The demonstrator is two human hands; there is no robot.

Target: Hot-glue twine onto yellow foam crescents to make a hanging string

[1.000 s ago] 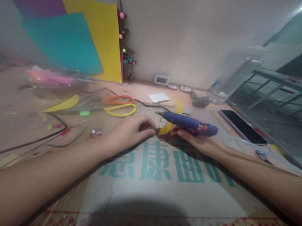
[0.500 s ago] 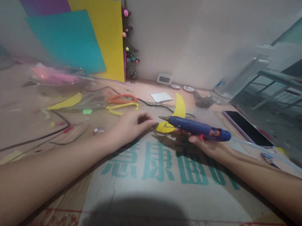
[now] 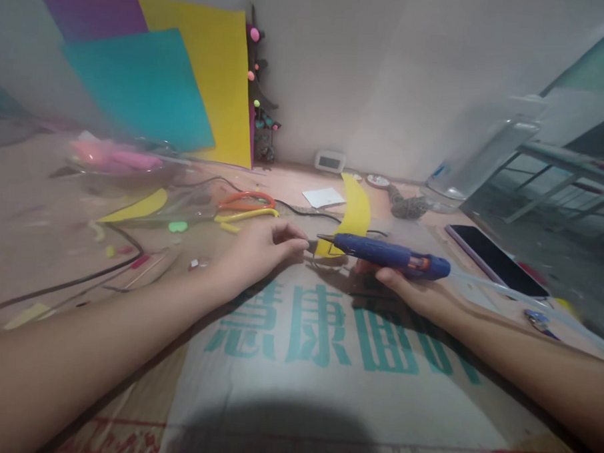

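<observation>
My left hand [image 3: 273,248] pinches the dark lower tip of a curved yellow crescent piece [image 3: 356,212] near the middle of the view. From the right, my right hand [image 3: 390,278] is wrapped round a blue glue gun [image 3: 381,250]. The gun's metal nozzle points left and lies over the lower end of the crescent, close to my left fingertips. A clear glue stick [image 3: 484,286] trails out of the gun's back to the right. Beneath both hands lies a pale sheet with green characters [image 3: 317,327].
Orange and yellow scissors [image 3: 247,201], a black cable [image 3: 64,281] and a second yellow crescent [image 3: 137,207] lie at the left. Coloured sheets [image 3: 138,86] lean on the wall. A phone [image 3: 495,260] and a clear bottle [image 3: 480,154] stand or lie at the right.
The crescent has tilted and shows its yellow face broader, its upper tip shifted left and up. The glue gun has moved slightly left. My left hand keeps its pinch.
</observation>
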